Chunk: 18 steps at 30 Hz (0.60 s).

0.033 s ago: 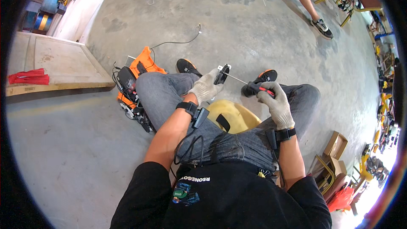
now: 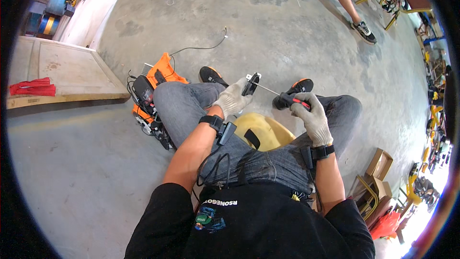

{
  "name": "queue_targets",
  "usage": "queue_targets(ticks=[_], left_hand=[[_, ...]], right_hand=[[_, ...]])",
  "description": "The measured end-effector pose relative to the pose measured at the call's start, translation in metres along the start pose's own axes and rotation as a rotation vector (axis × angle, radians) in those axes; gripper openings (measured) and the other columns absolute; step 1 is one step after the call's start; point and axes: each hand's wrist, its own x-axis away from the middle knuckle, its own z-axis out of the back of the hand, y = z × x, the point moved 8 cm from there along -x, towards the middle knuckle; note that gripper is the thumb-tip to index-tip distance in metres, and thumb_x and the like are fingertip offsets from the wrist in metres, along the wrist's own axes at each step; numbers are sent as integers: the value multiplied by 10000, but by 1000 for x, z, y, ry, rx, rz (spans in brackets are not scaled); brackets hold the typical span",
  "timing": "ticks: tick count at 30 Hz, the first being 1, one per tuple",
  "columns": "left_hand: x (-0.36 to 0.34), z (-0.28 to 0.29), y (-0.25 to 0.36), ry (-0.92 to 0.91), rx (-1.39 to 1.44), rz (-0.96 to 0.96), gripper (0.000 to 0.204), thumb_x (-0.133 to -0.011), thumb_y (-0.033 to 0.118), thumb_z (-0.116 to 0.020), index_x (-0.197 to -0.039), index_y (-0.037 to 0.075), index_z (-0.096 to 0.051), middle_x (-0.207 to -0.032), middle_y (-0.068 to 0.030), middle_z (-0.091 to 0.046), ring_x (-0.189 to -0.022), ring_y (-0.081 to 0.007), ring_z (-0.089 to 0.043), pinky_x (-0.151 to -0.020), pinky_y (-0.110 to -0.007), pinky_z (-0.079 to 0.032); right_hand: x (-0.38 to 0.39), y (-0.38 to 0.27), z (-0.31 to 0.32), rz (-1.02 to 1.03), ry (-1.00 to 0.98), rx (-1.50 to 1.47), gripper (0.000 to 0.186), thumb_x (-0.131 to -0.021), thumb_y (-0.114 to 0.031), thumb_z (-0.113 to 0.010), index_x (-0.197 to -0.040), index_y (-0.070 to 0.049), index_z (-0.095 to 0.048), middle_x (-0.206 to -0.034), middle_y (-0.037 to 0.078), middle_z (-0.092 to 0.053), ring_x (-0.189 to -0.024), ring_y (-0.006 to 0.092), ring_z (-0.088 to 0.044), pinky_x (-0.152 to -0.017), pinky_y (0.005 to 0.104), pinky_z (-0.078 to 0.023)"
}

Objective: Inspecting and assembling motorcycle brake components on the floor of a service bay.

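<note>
My left hand (image 2: pixel 233 100), in a pale knit glove, is closed on a small black part with a metal end (image 2: pixel 250 84), whose exact kind I cannot make out. In my gloved right hand (image 2: pixel 312 117) is a screwdriver (image 2: pixel 292 100) with a black and red handle. Its thin shaft points up and left, and the tip meets the black part or lies just in front of it. Both hands are above the gap between my bent legs. Below them is a yellow rounded seat-like object (image 2: pixel 268 127), partly hidden by my legs and a black strap.
Beside my left knee lies an open orange case (image 2: pixel 165 71) with black devices and cables. A cable (image 2: pixel 199 48) trails over the concrete floor. At left, red gloves or cloth (image 2: pixel 32 87) rest on a wooden panel (image 2: pixel 72 67). Cardboard boxes (image 2: pixel 379 163) stand right; another person's shoe (image 2: pixel 364 32) is far right.
</note>
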Motion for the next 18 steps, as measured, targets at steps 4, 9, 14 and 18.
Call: queue_targets(ticks=[4, 9, 14, 18], left_hand=[[0, -2, 3, -20, -8, 1, 516, -901, 187, -715, -1340, -17, -537, -1034, -293, -702, -1000, -434, -719, -885, -489, -551], [1, -4, 3, -32, -11, -3, 561, -911, 182, -718, -1395, -7, -508, -1115, -319, -686, -1100, -479, -683, -933, -504, -543], [-3, -10, -5, -66, -71, 55, 604, -922, 177, -710, -1449, 8, -469, -1167, -330, -670, -1147, -494, -657, -966, -505, -534], [-1, -8, -3, -58, -71, 71, 594, -920, 169, -701, -1448, 27, -468, -1147, -326, -674, -1143, -493, -657, -961, -516, -527]], right_hand=[[-1, 4, 1, 1, 4, 7, 338, -949, -122, -722, -1243, 26, -643, -1005, 93, -707, -870, 160, -704, -829, 311, -584], [1, -2, -3, -90, 21, -83, 367, -948, -115, -726, -1275, 22, -630, -1070, 97, -698, -893, 142, -695, -789, 309, -607], [0, 6, -2, 23, 20, 11, 426, -963, -103, -707, -1349, 15, -572, -1121, 113, -687, -885, 149, -698, -773, 314, -609], [-1, 9, -4, 30, -24, -26, 454, -989, -84, -675, -1407, 8, -522, -1153, 122, -659, -913, 161, -689, -749, 314, -599]])
